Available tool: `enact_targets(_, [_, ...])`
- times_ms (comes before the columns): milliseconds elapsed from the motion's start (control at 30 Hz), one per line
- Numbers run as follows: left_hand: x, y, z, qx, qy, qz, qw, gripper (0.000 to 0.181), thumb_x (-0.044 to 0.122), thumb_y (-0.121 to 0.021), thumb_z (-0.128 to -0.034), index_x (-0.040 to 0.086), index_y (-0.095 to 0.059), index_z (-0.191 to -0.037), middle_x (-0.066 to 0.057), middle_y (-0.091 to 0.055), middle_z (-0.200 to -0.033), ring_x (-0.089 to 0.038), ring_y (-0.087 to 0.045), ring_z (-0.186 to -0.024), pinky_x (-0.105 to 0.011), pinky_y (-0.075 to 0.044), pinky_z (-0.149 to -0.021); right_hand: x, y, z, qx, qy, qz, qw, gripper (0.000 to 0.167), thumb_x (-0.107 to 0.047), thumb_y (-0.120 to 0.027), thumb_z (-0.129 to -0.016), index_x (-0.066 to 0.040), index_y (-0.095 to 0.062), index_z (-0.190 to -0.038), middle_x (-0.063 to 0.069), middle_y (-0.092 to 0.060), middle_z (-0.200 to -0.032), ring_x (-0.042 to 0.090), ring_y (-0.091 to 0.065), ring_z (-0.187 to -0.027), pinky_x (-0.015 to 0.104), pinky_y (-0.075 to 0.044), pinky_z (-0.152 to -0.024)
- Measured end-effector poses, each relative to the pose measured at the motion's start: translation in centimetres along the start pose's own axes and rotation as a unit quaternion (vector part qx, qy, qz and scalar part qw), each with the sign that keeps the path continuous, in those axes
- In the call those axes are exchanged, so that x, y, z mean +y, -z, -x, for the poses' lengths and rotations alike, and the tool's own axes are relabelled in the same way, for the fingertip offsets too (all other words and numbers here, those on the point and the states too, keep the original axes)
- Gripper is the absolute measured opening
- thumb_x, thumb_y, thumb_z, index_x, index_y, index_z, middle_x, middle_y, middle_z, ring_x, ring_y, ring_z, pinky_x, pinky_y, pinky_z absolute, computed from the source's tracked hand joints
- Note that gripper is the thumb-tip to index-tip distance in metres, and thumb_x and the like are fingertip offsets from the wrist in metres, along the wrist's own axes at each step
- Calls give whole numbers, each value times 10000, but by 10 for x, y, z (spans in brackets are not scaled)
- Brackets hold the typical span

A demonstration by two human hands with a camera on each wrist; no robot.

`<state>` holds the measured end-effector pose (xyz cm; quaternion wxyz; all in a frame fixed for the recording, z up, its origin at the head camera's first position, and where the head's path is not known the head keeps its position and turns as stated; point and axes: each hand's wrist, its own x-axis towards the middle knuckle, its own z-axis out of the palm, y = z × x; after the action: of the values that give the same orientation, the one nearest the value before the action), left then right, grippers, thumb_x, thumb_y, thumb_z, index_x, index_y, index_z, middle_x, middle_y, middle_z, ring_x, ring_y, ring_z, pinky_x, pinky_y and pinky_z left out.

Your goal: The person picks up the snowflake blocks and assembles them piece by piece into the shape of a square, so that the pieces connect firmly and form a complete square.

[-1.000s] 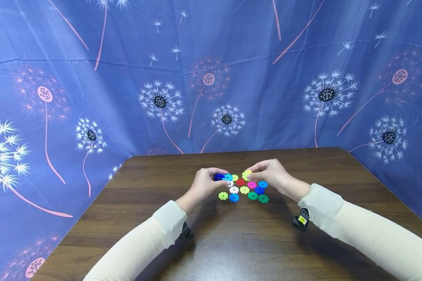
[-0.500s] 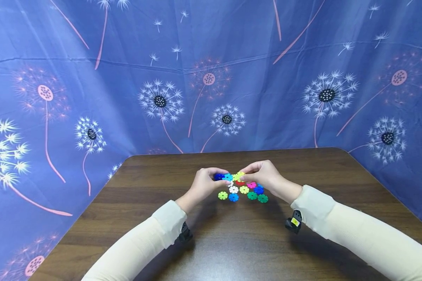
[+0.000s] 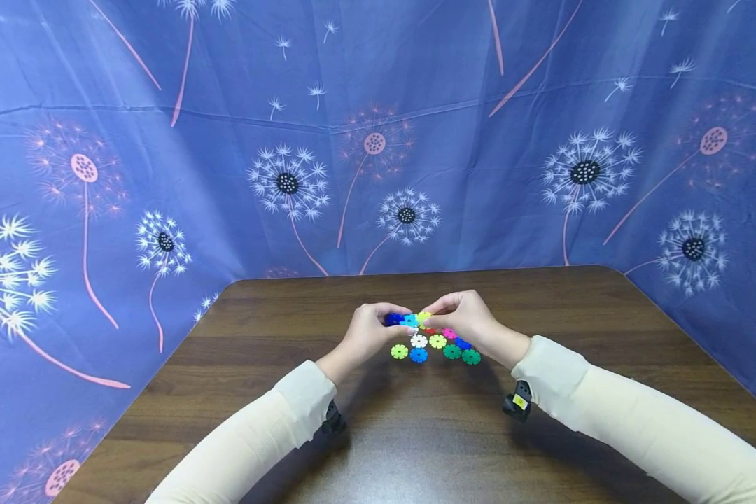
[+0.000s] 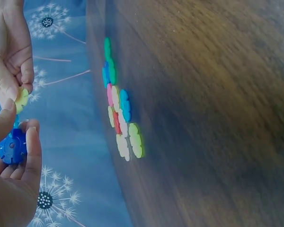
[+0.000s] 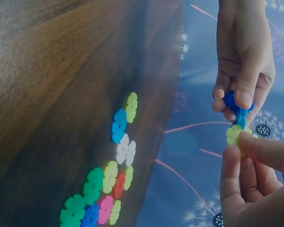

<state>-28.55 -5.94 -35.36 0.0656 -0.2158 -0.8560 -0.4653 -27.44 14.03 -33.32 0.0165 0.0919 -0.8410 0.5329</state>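
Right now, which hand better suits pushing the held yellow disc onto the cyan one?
Right, probably: the right hand pinches the yellow disc beside the cyan disc; the left hand grips the dark-blue disc.

Your head camera looks forward and down, far enough back to take in your sleeves (image 3: 655, 413), the tabletop (image 3: 416, 441) and the patterned curtain (image 3: 378, 70) behind. Your left wrist camera (image 3: 334, 418) looks from low and close, turned sideways, your left hand (image 4: 14, 191) at the lower left. Your right wrist camera (image 3: 518, 402), equally near and sideways, has your right hand (image 5: 262, 201) at lower right. Both wrist views share your two hands, the coloured discs (image 5: 110, 177) and the curtain
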Motion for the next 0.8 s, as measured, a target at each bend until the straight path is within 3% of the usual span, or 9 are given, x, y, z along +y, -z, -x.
enact_targets(100, [1,-2,1,-22,101,80,9999,269,210,-803,-796,107,-754,-1040,-65,-752,-954,-73,-634,-732,-226,-539,-635,0,-2,0,69,-42,64,9999,153,-123,-802,-790,-40,-768,-914,52,-743,-805,183,-667,-729,254,-507,-583])
enact_targets(367, [4,-5,1,-77,83,-2,9999,259,208,-790,-808,98,-751,-1040,-64,-750,-963,-69,-619,-725,-216,-529,-635,4,-6,3,55,-150,-562,9983,174,-55,-796,-779,13,-748,-932,34,-727,-755,109,-691,-673,264,-571,-642])
enact_targets(800, [2,-7,-3,-437,10,158,9989,298,234,-795,-813,131,-729,-1085,-39,-727,-1001,-78,-633,-775,-224,-536,-696,9,-2,1,-233,2,-424,9988,218,-94,-808,-772,0,-752,-960,48,-747,-832,135,-677,-749,270,-555,-687])
